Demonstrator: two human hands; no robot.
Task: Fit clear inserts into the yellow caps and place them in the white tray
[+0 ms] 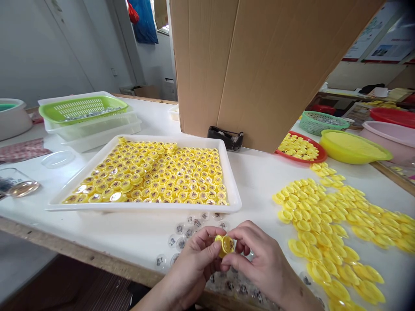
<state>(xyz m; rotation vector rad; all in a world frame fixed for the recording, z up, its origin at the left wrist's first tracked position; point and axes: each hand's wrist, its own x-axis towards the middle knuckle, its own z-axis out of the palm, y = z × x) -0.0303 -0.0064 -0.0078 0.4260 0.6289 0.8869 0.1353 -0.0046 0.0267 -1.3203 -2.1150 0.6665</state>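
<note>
Between my two hands, near the table's front edge, is a small round yellow plastic case with a picture disc on its face. My left hand pinches it from the left with thumb and fingertips. From the other side my right hand grips its right edge, some fingers curled underneath. Clear plastic discs with small printed pictures lie under and around both hands. Beyond them sits a white tray filled with rows of similar yellow cases. Many yellow shell-like pieces are spread over the tabletop on the right.
A large cardboard box stands behind the tray, with a black tape dispenser at its foot. A green basket rests on clear bins at left. A red plate and a yellow basin are at right.
</note>
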